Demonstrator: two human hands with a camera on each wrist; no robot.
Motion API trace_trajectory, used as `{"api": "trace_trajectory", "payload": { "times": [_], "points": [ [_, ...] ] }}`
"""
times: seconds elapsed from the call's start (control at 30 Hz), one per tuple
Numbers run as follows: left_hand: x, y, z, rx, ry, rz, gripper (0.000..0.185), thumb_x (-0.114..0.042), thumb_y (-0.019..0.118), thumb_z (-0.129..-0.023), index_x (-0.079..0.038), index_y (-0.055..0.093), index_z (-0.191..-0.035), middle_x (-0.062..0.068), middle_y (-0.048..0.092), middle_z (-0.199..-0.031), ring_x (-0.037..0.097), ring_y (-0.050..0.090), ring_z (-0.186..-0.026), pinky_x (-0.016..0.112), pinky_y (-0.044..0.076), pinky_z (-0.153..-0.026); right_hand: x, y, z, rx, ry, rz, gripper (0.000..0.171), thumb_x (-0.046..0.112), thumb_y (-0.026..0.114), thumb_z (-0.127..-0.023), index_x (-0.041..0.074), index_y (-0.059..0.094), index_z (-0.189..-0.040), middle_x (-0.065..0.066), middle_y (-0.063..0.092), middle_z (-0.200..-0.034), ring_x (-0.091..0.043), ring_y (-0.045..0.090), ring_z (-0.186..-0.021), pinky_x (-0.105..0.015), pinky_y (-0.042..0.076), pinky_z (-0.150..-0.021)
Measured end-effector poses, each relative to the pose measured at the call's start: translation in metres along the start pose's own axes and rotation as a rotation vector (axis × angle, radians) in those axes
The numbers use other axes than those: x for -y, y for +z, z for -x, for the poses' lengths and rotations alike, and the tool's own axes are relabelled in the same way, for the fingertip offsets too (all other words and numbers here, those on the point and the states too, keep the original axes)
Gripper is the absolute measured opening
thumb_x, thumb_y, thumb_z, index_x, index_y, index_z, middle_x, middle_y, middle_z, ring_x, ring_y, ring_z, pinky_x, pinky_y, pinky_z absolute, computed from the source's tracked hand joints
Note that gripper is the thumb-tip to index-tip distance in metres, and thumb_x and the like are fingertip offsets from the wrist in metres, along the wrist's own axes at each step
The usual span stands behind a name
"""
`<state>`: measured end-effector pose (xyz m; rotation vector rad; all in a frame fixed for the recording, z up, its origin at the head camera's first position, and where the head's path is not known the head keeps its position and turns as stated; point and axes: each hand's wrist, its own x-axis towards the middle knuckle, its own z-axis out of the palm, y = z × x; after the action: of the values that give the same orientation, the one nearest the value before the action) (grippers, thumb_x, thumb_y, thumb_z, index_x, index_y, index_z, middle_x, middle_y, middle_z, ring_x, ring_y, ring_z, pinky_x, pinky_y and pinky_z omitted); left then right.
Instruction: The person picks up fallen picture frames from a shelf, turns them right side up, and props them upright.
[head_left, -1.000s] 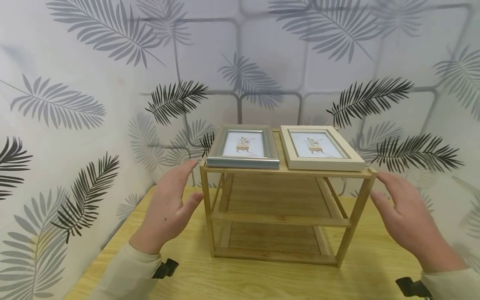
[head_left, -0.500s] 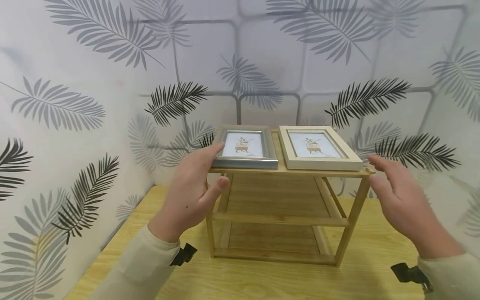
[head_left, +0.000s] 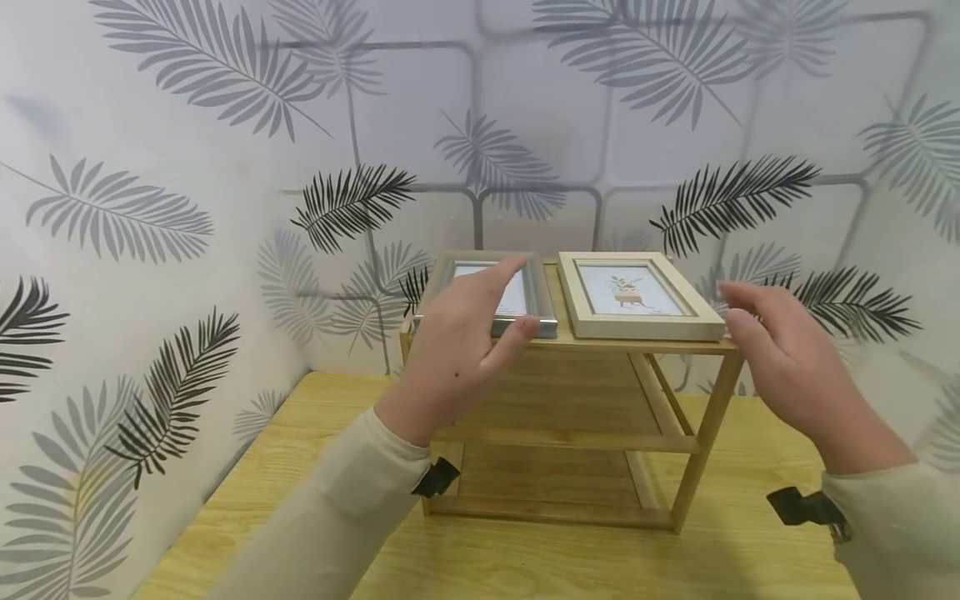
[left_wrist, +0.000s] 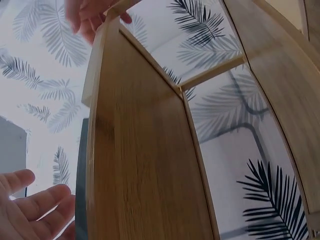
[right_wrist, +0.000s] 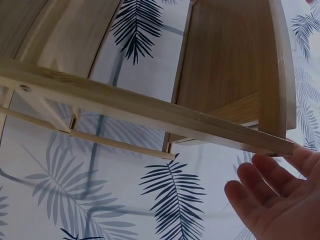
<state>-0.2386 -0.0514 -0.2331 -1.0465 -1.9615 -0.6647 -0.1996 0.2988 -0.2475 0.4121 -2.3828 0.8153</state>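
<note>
A three-tier bamboo shelf (head_left: 562, 438) stands on a wooden table. Two picture frames lie flat on its top: a silver frame (head_left: 537, 290) on the left and a white frame (head_left: 645, 327) on the right. My left hand (head_left: 501, 310) lies over the silver frame with straight fingers, and its thumb touches the frame's front edge. My right hand (head_left: 739, 303) hovers, fingers straight, just off the white frame's front right corner. From below, the left wrist view shows the shelf (left_wrist: 145, 165) and my left hand (left_wrist: 30, 210). The right wrist view shows my right hand (right_wrist: 272, 200) beside the shelf's corner (right_wrist: 150, 107).
The table (head_left: 525, 560) runs under and in front of the shelf. Walls with leaf-pattern paper (head_left: 187, 208) close in behind and on both sides. The shelf's two lower tiers hold nothing.
My left hand rose from the shelf's left post and moved right over the silver frame, covering much of it. My right hand lifted and came in towards the white frame's corner.
</note>
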Motion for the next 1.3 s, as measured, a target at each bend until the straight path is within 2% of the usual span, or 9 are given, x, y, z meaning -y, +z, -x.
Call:
{"api": "trace_trajectory", "payload": {
  "times": [0.13, 0.23, 0.33, 0.43, 0.47, 0.63, 0.93, 1.1, 1.3],
  "points": [
    [-0.006, 0.009, -0.013, 0.044, -0.027, -0.018, 0.080, -0.067, 0.021, -0.103, -0.008, 0.045, -0.151, 0.007, 0.056, -0.144, 0.025, 0.055, -0.128, 0.042, 0.041, -0.108, 0.005, -0.002, -0.011, 0.018, 0.016, 0.005, 0.048, 0.029, 0.039, -0.109, 0.001, 0.050, -0.147, -0.022, 0.047, -0.145, -0.045, 0.039, -0.134, -0.068, 0.028, -0.105],
    [-0.010, 0.015, -0.023, 0.094, -0.087, -0.035, 0.070, -0.061, 0.032, -0.104, -0.010, 0.045, -0.151, 0.006, 0.058, -0.142, 0.024, 0.056, -0.127, 0.043, 0.043, -0.105, 0.010, -0.004, -0.019, 0.045, 0.041, 0.006, 0.051, 0.034, 0.037, -0.110, 0.003, 0.049, -0.148, -0.022, 0.047, -0.147, -0.045, 0.038, -0.136, -0.068, 0.027, -0.106],
    [-0.013, 0.021, -0.035, 0.149, -0.138, -0.053, 0.063, -0.053, 0.044, -0.104, -0.012, 0.045, -0.151, 0.002, 0.069, -0.110, 0.022, 0.061, -0.116, 0.044, 0.047, -0.099, 0.013, -0.005, -0.027, 0.077, 0.073, -0.008, 0.055, 0.040, 0.035, -0.110, 0.005, 0.046, -0.151, -0.021, 0.045, -0.149, -0.046, 0.036, -0.138, -0.070, 0.025, -0.107],
    [-0.014, 0.028, -0.043, 0.198, -0.170, -0.074, 0.063, -0.052, 0.047, -0.103, -0.012, 0.045, -0.151, -0.001, 0.065, -0.090, 0.022, 0.063, -0.109, 0.044, 0.049, -0.094, 0.013, -0.006, -0.035, 0.094, 0.108, -0.020, 0.059, 0.046, 0.033, -0.109, 0.007, 0.044, -0.152, -0.020, 0.043, -0.151, -0.047, 0.034, -0.139, -0.071, 0.024, -0.107],
    [-0.014, 0.030, -0.045, 0.217, -0.184, -0.084, 0.063, -0.052, 0.047, -0.103, -0.013, 0.045, -0.151, 0.000, 0.066, -0.091, 0.022, 0.062, -0.110, 0.044, 0.049, -0.095, 0.013, -0.006, -0.037, 0.099, 0.118, -0.024, 0.060, 0.047, 0.032, -0.109, 0.008, 0.044, -0.153, -0.020, 0.042, -0.152, -0.047, 0.033, -0.140, -0.071, 0.023, -0.107],
    [-0.016, 0.039, -0.049, 0.295, -0.229, -0.142, 0.065, -0.057, 0.042, -0.103, -0.014, 0.044, -0.151, 0.005, 0.065, -0.130, 0.025, 0.061, -0.116, 0.044, 0.050, -0.092, 0.017, -0.004, -0.045, 0.117, 0.173, -0.040, 0.066, 0.056, 0.030, -0.106, 0.011, 0.043, -0.153, -0.020, 0.038, -0.155, -0.046, 0.030, -0.143, -0.072, 0.021, -0.108],
    [-0.015, 0.045, -0.064, 0.417, -0.319, -0.213, 0.062, -0.057, 0.034, -0.105, -0.017, 0.044, -0.151, 0.004, 0.066, -0.126, 0.024, 0.060, -0.118, 0.043, 0.050, -0.090, 0.030, -0.002, -0.068, 0.202, 0.326, -0.118, 0.079, 0.069, 0.028, -0.101, 0.015, 0.034, -0.158, -0.023, 0.044, -0.149, -0.049, 0.045, -0.132, -0.069, 0.028, -0.107],
    [-0.015, 0.051, -0.075, 0.514, -0.392, -0.247, 0.066, -0.062, 0.032, -0.104, -0.019, 0.042, -0.153, 0.005, 0.065, -0.131, 0.026, 0.060, -0.120, 0.043, 0.051, -0.088, 0.034, 0.002, -0.084, 0.244, 0.372, -0.094, 0.081, 0.067, 0.027, -0.102, 0.009, 0.030, -0.159, -0.025, 0.041, -0.150, -0.047, 0.044, -0.133, -0.065, 0.032, -0.107],
    [-0.018, 0.059, -0.088, 0.645, -0.482, -0.286, 0.074, -0.068, 0.027, -0.102, -0.021, 0.033, -0.159, 0.004, 0.061, -0.138, 0.030, 0.052, -0.130, 0.044, 0.048, -0.093, 0.029, 0.005, -0.100, 0.287, 0.395, -0.014, 0.073, 0.055, 0.030, -0.105, 0.002, 0.033, -0.156, -0.027, 0.034, -0.156, -0.049, 0.032, -0.139, -0.068, 0.024, -0.109]
  ]
}}
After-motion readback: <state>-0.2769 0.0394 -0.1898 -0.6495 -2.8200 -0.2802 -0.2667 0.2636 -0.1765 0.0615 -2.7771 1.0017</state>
